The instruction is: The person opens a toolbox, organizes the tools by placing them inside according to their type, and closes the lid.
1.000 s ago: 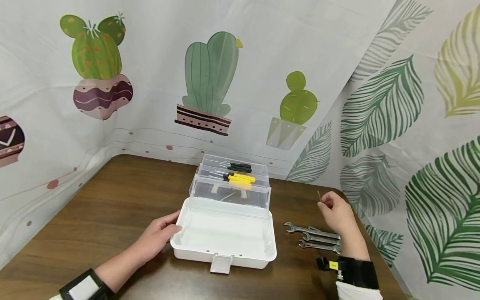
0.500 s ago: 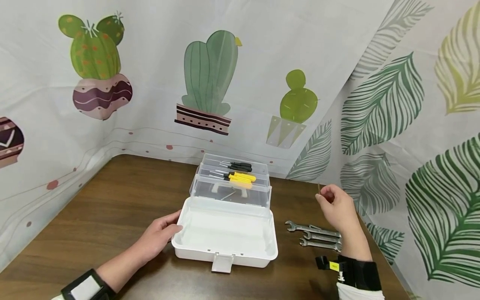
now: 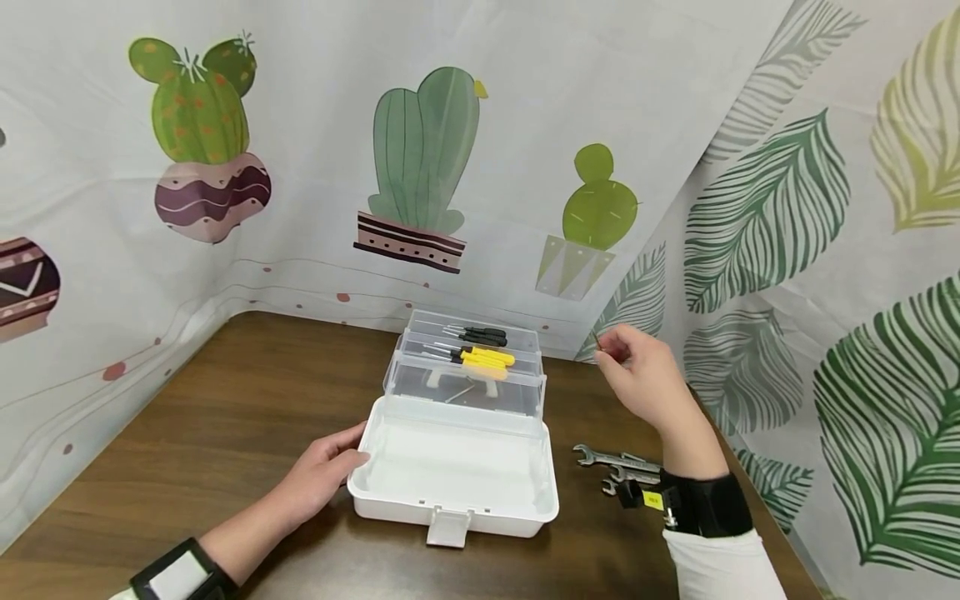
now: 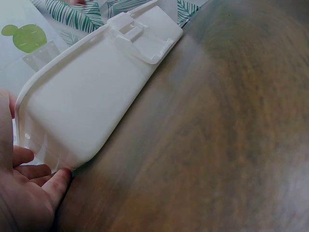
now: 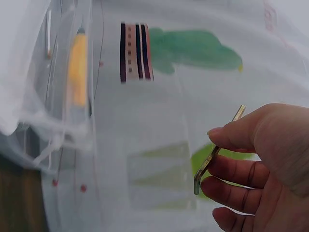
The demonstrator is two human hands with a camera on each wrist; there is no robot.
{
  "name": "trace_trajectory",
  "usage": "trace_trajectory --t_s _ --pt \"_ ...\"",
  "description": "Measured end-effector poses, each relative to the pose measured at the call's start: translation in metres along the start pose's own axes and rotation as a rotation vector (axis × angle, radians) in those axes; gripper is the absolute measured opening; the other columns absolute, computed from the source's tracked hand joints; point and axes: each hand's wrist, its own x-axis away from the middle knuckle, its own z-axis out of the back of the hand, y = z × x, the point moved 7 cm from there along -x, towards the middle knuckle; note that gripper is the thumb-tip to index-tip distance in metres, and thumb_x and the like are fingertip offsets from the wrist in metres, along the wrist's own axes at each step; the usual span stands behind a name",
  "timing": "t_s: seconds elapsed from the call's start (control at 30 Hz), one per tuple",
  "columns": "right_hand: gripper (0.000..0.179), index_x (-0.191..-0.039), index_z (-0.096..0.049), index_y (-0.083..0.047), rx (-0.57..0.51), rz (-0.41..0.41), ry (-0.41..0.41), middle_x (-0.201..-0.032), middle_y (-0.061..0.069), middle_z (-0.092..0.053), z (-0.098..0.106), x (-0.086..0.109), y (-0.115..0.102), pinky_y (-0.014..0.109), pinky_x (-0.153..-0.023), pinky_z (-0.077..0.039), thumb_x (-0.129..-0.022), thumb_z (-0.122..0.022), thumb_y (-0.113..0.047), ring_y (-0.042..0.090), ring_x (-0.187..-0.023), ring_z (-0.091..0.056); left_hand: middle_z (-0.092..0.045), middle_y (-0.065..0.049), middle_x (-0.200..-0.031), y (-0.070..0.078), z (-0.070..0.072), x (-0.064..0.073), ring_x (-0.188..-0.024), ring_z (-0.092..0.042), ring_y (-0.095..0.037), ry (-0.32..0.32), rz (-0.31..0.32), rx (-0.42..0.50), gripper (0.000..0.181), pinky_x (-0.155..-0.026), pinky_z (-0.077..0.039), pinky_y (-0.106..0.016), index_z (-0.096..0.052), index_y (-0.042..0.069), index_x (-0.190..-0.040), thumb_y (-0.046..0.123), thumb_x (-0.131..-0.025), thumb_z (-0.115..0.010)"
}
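Observation:
A white toolbox stands open in the middle of the wooden table, with its latch hanging at the front. My left hand grips its left side, thumb over the rim and fingers around the outside; the left wrist view shows fingertips at the box's corner. Right of the box's raised trays, my right hand is held above the table. Between thumb and fingers it pinches a small brass-coloured hex key with a bent end.
Clear tiered trays rise behind the box, bearing black screwdrivers, yellow screwdrivers and a thin metal rod. Several open-end wrenches lie to the right, partly behind the right wrist's strap. A printed cloth hangs along the table's back edge.
My right hand has first risen slightly, then moved left and up toward the trays with the hex key. My left hand keeps its grip on the toolbox.

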Motion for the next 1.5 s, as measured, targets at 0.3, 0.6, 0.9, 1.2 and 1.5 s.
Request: trace_trajectory --t_s 0.3,0.6,0.9,1.2,1.5 --pt "0.004 -0.099 -0.069 -0.011 0.086 0.196 -0.196 -0.083 0.001 -0.066 -0.029 -0.040 -0.070 0.033 -0.069 -0.049 -0.095 -0.067 -0.011 0.015 -0.074 -0.057 -0.048 -0.026 -0.155 0.001 0.000 0.001 -0.117 -0.061 -0.006 0.000 -0.003 0.005 0.059 -0.091 -0.054 -0.020 -0.036 -0.003 -0.157 0.015 -0.103 -0.053" --pt "0.007 -0.097 -0.066 -0.019 0.206 0.318 -0.416 -0.086 -0.004 -0.067 -0.082 -0.042 -0.113 0.031 -0.064 -0.049 -0.094 -0.072 -0.018 0.013 -0.074 -0.058 -0.050 -0.025 -0.153 0.003 0.000 0.002 -0.114 -0.062 -0.002 0.006 -0.008 -0.008 0.059 -0.091 -0.053 -0.019 -0.038 -0.002 -0.157 0.015 -0.102 -0.054" --pt "0.009 -0.090 -0.064 -0.021 0.242 0.357 -0.605 -0.080 -0.008 -0.060 -0.134 -0.029 -0.118 0.026 -0.060 -0.039 -0.095 -0.067 -0.015 0.011 -0.071 -0.051 -0.051 -0.027 -0.152 0.002 -0.001 0.002 -0.119 -0.063 -0.014 -0.008 -0.009 0.006 0.060 -0.091 -0.054 -0.020 -0.036 -0.003 -0.157 0.015 -0.103 -0.054" --pt "0.026 -0.076 -0.054 -0.022 0.390 0.396 -0.655 -0.070 -0.010 -0.043 -0.168 -0.022 -0.121 0.026 -0.058 -0.033 -0.097 -0.065 -0.012 0.009 -0.067 -0.042 -0.051 -0.026 -0.153 0.003 0.001 0.002 -0.124 -0.061 -0.021 0.004 -0.015 -0.017 0.059 -0.093 -0.053 -0.020 -0.038 -0.003 -0.156 0.015 -0.103 -0.054" --pt "0.019 -0.085 -0.066 -0.025 0.585 0.383 -0.712 -0.078 -0.010 -0.061 -0.189 -0.023 -0.119 0.028 -0.053 -0.043 -0.098 -0.064 -0.011 0.009 -0.070 -0.051 -0.050 -0.026 -0.153 0.003 0.001 0.002 -0.125 -0.060 -0.023 0.003 -0.020 -0.016 0.058 -0.092 -0.053 -0.020 -0.039 -0.004 -0.155 0.014 -0.102 -0.054"
